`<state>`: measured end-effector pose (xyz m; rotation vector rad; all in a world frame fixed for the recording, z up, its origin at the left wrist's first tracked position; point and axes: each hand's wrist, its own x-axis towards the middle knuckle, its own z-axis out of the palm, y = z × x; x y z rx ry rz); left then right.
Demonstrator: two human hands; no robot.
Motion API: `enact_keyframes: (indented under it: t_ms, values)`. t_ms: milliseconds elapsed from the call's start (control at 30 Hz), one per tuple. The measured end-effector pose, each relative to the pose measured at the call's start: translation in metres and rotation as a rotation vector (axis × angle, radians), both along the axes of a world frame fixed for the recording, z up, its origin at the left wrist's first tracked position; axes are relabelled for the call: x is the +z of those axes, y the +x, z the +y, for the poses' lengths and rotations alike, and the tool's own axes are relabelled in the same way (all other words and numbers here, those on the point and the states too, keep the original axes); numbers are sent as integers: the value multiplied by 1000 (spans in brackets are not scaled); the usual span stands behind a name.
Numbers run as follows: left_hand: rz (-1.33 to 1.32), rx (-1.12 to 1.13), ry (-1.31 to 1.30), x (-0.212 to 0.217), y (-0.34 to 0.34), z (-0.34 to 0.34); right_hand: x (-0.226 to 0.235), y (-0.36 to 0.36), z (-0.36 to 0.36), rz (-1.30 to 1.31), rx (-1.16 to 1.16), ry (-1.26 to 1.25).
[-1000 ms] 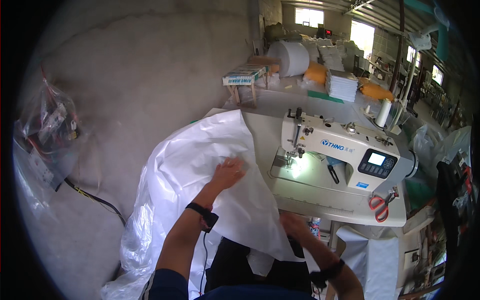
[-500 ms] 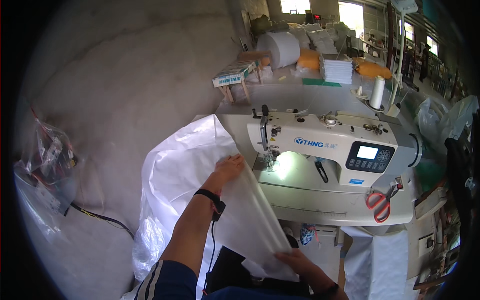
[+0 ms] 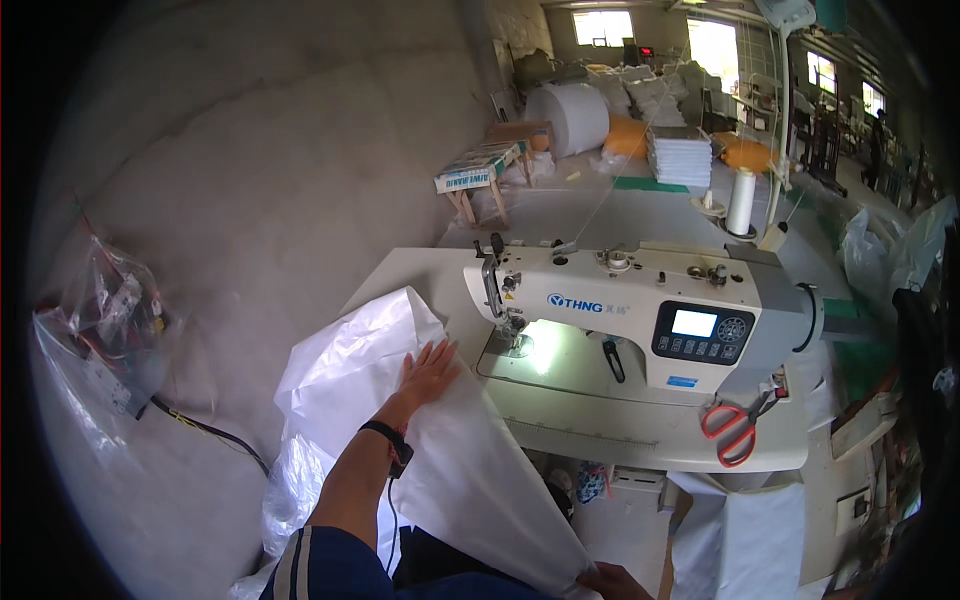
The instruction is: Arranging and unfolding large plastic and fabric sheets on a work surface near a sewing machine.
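Note:
A large white plastic-looking sheet [image 3: 465, 470] lies creased over the left end of the sewing table and hangs down toward my lap. My left hand [image 3: 428, 372] rests flat on its upper part, fingers stretched out, just left of the sewing machine's [image 3: 610, 300] needle area. Low in the picture, my right hand [image 3: 612, 582] grips the sheet's near right corner; its fingertips are partly hidden. The lit machine head stands apart from the sheet's right edge.
Red-handled scissors [image 3: 730, 432] lie at the table's right end, and a small black-handled tool [image 3: 613, 360] lies under the machine arm. A white thread cone [image 3: 740, 203] stands behind the machine. Another white sheet [image 3: 740, 530] hangs below the table; bagged wiring [image 3: 115, 330] hangs at left.
My left hand has flattened, its fingers more spread on the sheet. My right hand has moved down and nearer with the corner, stretching the sheet's edge. The whole view has shifted somewhat.

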<state>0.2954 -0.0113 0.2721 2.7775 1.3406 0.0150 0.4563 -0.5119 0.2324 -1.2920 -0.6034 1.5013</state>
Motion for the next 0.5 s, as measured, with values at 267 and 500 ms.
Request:
enact_keyframes:
  t_ms: [267,500]
  values:
    - [60,96,-395,3,-95,34,-55,100,-167,-371,-589,-33]
    - [47,60,169,7,-113,47,4,61,-143,-540,-493,-627]
